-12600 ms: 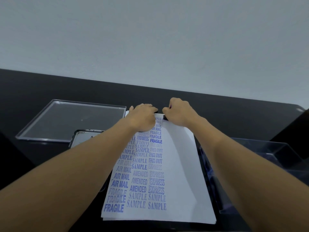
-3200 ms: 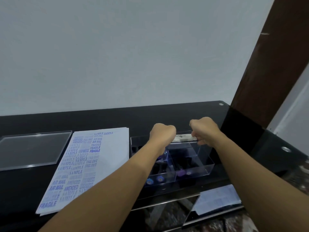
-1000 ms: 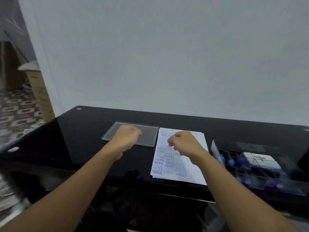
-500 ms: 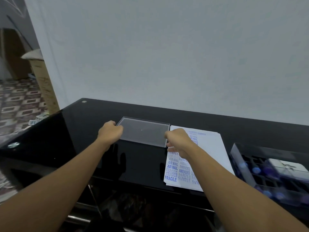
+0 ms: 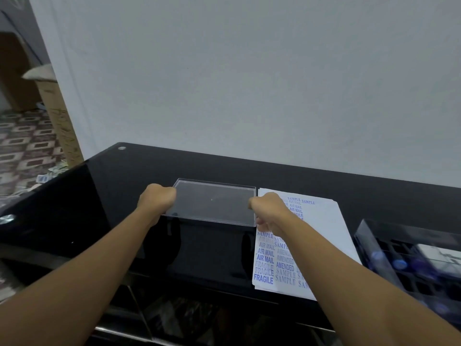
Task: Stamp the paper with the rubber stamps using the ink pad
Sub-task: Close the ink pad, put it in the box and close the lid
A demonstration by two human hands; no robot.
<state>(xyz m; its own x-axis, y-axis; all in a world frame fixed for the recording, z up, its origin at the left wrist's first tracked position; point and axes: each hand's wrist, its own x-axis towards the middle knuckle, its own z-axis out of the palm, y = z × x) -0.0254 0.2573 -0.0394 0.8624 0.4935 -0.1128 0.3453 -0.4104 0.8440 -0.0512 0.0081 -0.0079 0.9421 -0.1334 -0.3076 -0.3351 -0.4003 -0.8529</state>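
Head view shows the left hand point(image 5: 157, 199) and right hand point(image 5: 268, 211) curled round the two short ends of the clear lid point(image 5: 214, 203) at the centre of the frame, on or just above the black worktop point(image 5: 139, 176); which, I cannot tell. The step looks like carrying this lid to its box. It would go best with the lid kept level and an even pinch at both ends, and raised before it crosses the paper point(image 5: 321, 233), which lies just right of it and is already covered in blue stamped words down its left side. The clear box point(image 5: 369, 245) sits at the lower right of the frame, its compartments holding dark stamps point(image 5: 400, 264) with blue tops. A pale flat case, probably the ink pad point(image 5: 441, 255), rests in it, blurred
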